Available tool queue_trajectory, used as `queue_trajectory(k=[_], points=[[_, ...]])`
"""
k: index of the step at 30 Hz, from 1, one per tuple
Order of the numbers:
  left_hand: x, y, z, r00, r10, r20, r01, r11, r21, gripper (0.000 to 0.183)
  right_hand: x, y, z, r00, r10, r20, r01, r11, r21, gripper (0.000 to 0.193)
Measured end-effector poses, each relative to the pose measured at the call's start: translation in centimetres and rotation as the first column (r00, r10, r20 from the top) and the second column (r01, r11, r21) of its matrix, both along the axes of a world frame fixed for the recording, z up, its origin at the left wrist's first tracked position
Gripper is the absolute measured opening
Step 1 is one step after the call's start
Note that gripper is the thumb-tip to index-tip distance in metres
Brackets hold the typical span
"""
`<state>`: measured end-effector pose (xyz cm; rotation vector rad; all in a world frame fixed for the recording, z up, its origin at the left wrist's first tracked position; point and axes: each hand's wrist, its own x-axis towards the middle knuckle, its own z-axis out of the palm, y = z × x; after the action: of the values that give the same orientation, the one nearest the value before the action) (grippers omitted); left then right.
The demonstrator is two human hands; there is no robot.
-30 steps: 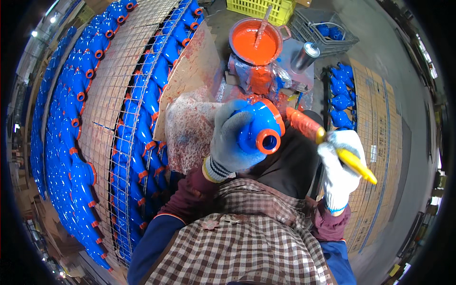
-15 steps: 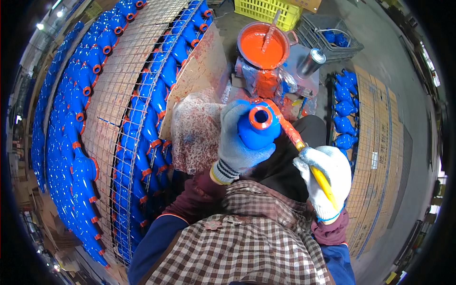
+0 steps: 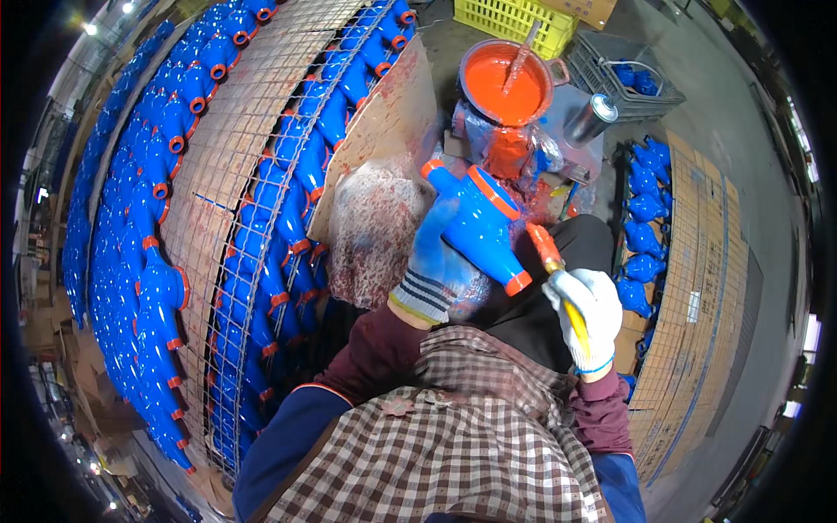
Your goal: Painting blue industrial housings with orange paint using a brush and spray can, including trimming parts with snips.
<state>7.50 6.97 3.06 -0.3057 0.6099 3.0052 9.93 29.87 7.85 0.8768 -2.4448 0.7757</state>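
My left hand (image 3: 436, 266), in a knit glove smeared with blue, grips a blue valve body (image 3: 479, 225) from below and behind. The valve body lies tilted, its round flange facing up and to the right; the flange and both end rims are orange. My right hand (image 3: 588, 309), in a white glove, is closed around a paintbrush (image 3: 572, 321) with a yellow handle. Orange paint covers the brush's head, which is beside the valve body's flange and lower end, apart from both. Beyond my hands stands a pot (image 3: 466, 77) of orange paint, with a paint-coated stick in it.
At left, wire-mesh racks (image 3: 228, 218) and cardboard hold rows of blue valve bodies with orange rims. A silver can (image 3: 591, 120) stands right of the pot. Behind are a yellow crate (image 3: 506, 19) and a grey crate (image 3: 615, 96). More blue valve bodies (image 3: 645, 207) line the right stack.
My left hand has turned the valve body from end-on to lying sideways, with its flange now showing. The brush has come away from the valve body's rim, its handle more upright.
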Motion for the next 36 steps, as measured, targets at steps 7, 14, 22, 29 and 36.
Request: queue_trajectory(k=[7, 14, 22, 29, 36], points=[[-0.7, -0.4, 1.3, 0.989, -0.043, 0.142, 0.016, 0.982, 0.188, 0.066, 1.2, 1.5, -2.5, 0.982, -0.156, 0.108, 0.181, 0.939, -0.291, 0.03], [0.9, -2.6, 5.3, 0.985, 0.17, 0.034, -0.169, 0.985, -0.019, 0.059, 2.5, -0.4, -1.0, 0.977, -0.194, 0.087, 0.208, 0.795, -0.57, 0.019], [1.4, -3.3, 6.6, 0.928, 0.364, -0.084, -0.373, 0.913, -0.164, 0.056, 1.8, -2.8, 6.5, 0.924, 0.357, -0.137, -0.372, 0.922, -0.109, 0.041], [2.0, -3.4, 6.3, 0.945, 0.326, -0.03, -0.327, 0.937, -0.121, 0.062, 1.7, -2.2, 7.4, 0.837, 0.494, -0.235, -0.525, 0.846, -0.092, 0.039], [2.4, -3.6, 7.3, 0.954, 0.3, -0.023, -0.301, 0.95, -0.085, 0.064, -0.1, -2.1, 5.2, 0.673, 0.706, -0.22, -0.728, 0.58, -0.365, 0.035]])
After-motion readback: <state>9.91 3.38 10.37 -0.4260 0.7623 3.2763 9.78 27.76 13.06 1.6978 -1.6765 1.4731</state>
